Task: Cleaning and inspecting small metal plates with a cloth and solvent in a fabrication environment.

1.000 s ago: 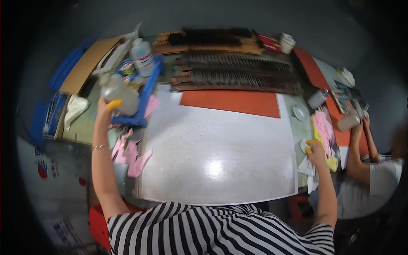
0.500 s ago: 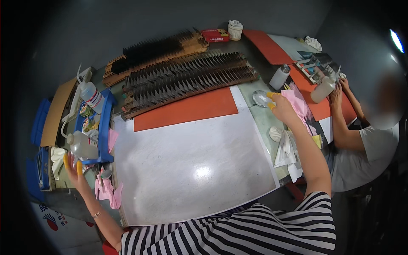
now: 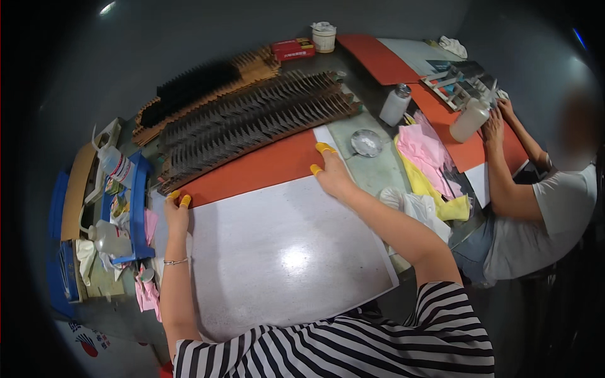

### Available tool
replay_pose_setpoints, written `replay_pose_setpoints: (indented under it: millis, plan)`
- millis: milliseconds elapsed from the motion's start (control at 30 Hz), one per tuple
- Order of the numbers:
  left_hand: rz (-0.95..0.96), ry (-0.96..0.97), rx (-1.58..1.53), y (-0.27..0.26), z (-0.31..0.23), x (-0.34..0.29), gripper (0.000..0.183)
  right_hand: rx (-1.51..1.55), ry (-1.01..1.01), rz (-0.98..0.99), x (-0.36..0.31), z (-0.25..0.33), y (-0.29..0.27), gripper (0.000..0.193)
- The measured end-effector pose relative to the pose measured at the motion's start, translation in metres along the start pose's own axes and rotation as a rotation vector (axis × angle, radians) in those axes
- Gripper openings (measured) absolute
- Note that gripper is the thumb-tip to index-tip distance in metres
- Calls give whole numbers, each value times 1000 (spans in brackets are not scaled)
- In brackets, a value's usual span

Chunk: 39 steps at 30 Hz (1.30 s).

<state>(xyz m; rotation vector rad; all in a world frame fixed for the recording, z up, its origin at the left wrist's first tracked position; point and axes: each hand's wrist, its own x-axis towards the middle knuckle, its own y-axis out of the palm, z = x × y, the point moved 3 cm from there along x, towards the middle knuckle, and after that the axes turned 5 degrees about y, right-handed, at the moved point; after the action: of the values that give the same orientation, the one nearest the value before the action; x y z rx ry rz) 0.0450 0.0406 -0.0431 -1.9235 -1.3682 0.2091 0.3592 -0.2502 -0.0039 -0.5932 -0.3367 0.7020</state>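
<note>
An orange-red sheet lies across the far part of the white board. At the sheet's left end is my left hand, yellow finger cots on its fingertips, by the corner of a rack of thin dark upright pieces. Its fingers are slightly apart; whether they touch the sheet or the rack I cannot tell. My right hand, also in yellow cots, rests at the sheet's right end with thumb and forefinger spread. Nothing shows in either hand. Right of it stands a small round metal-looking dish.
Behind is a second rack. A blue tray with squeeze bottles stands at the left. Pink cloth, yellow gloves and a capped bottle lie to the right. A co-worker sits beyond them.
My left hand has come from beside the blue tray's bottle to the sheet's left end. My right hand has left the round dish for the sheet's right end. The view has shifted.
</note>
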Motion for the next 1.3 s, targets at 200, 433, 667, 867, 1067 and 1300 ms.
replay_pose_setpoints:
  millis: [200, 433, 667, 867, 1067, 1300]
  plan:
    - [87, -88, -298, -16, -8, -41, 32, -105, -189, -46, -6, -13, -5, 44]
    - [88, 79, -396, -22, 16, -50, 38, -813, -243, -95, -94, 15, -90, 39]
    - [21, 128, -215, -12, -3, -61, 36, -778, -160, -68, -108, -59, -125, 15]
    - [-42, 161, -330, -18, 14, -63, 35, -782, -184, -251, -106, -42, -179, 15]
    - [-88, 27, -430, -20, -1, -53, 32, -1152, -114, -87, -74, -97, -191, 18]
    - [-159, -585, -938, -52, 32, -7, 34, -288, -134, -127, 49, -49, -159, 29]
